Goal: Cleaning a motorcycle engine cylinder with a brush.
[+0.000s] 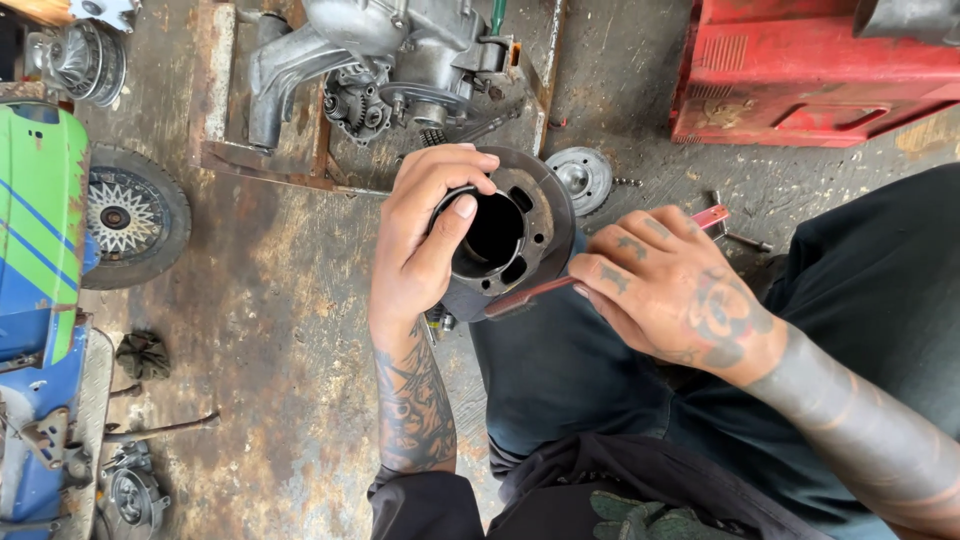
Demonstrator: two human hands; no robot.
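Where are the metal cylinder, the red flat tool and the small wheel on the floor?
metal cylinder (535, 215), head view, on its flat rim.
red flat tool (712, 216), head view, its far end.
small wheel (125, 217), head view, its spoked hub.

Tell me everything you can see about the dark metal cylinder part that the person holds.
The cylinder is a round, dark, greasy metal piece with a wide flat flange showing rusty brown patches and small side ports around a large open bore. It is held above the person's lap, the bore facing the camera. The left hand has a grip on its rim, thumb on the bore's edge. The right hand lays a thin red-handled tool against the flange's lower edge.
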